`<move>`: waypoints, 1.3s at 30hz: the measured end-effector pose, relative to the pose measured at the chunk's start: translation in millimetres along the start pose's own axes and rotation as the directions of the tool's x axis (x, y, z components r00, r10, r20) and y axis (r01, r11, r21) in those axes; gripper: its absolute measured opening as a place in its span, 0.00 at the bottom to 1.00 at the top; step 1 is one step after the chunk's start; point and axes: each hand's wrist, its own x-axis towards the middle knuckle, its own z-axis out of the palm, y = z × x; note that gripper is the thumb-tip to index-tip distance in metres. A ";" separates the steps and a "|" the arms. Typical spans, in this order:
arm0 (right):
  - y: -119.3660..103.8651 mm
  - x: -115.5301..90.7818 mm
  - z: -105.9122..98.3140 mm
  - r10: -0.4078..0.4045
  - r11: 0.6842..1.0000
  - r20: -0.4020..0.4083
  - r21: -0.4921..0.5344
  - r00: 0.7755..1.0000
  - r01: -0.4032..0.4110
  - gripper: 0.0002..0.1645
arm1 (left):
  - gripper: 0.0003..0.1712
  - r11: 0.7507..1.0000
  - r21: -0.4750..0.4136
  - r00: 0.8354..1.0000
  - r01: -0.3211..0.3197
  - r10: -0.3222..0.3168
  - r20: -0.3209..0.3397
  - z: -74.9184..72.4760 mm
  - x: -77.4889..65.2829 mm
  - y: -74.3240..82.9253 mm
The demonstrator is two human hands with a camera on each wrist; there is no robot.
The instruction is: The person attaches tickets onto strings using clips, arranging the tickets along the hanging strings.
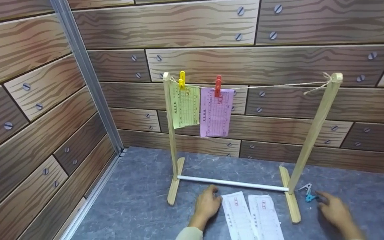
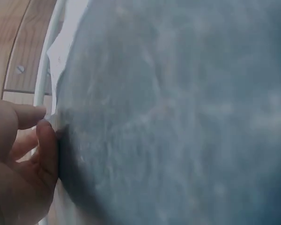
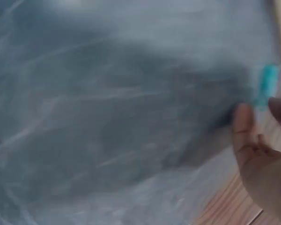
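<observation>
**While one green printed paper slip (image 1: 186, 110) and one pink printed paper slip (image 1: 216, 116) hang, two white printed paper slips (image 1: 240, 216) lie below**

Where the scene begins at far left, a brown wood-patterned wall (image 1: 42, 140) meets one silver metal post (image 1: 90, 78). Next stands one of two pale wooden uprights (image 1: 172, 143), fixed to one of two pale wooden feet (image 1: 172, 197) on a grey marbled bench (image 1: 135, 213). One thin beige string (image 1: 278, 85) is tied between the uprights. Just beside the left upright, one yellow plastic clip (image 1: 182, 80) holds the green slip on the string; to its right, one red plastic clip (image 1: 218, 86) holds the pink slip. One straight white rod (image 1: 233, 183) joins the two sides low down.

Near that rod rests the left hand (image 1: 207, 203), below which shows one pale sleeve (image 1: 190, 234). Its thumb and a finger come close together at the edge of the left white slip; whether they pinch the paper, I cannot tell. The two white slips lie side by side on the bench, in front of the rod, between the hands.

Past the right foot and upright lie two small clips, one grey (image 1: 306, 188) and one teal (image 1: 310, 197), against each other. Beside the teal one is the right hand (image 1: 336, 210), finger and thumb apart with a narrow gap; contact is too blurred to tell.
</observation>
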 end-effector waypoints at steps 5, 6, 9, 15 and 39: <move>1.9 -2.9 7.3 -0.029 0.999 -0.050 -0.022 0.998 0.028 0.09 | 0.21 0.993 0.092 0.995 0.072 -0.078 0.069 3.0 -4.3 7.5; 1.5 -4.4 8.5 -0.012 1.000 -0.056 -0.015 0.998 0.011 0.06 | 0.21 0.992 0.103 0.994 0.075 -0.082 0.070 3.4 -5.0 8.8; 2.4 -9.3 9.1 0.044 0.999 -0.086 0.015 0.995 -0.043 0.10 | 0.22 0.991 0.121 0.995 0.050 -0.060 0.080 6.1 -6.8 12.6; 4.3 -6.3 6.6 0.078 0.996 -0.026 0.040 0.997 -0.077 0.32 | 0.18 0.987 0.162 0.997 -0.005 -0.007 0.075 8.8 -6.4 13.7; 3.1 -6.6 6.4 0.187 0.964 0.092 0.175 0.978 -0.201 0.27 | 0.05 0.606 -0.744 0.959 0.281 -0.211 0.191 -6.4 1.8 -23.1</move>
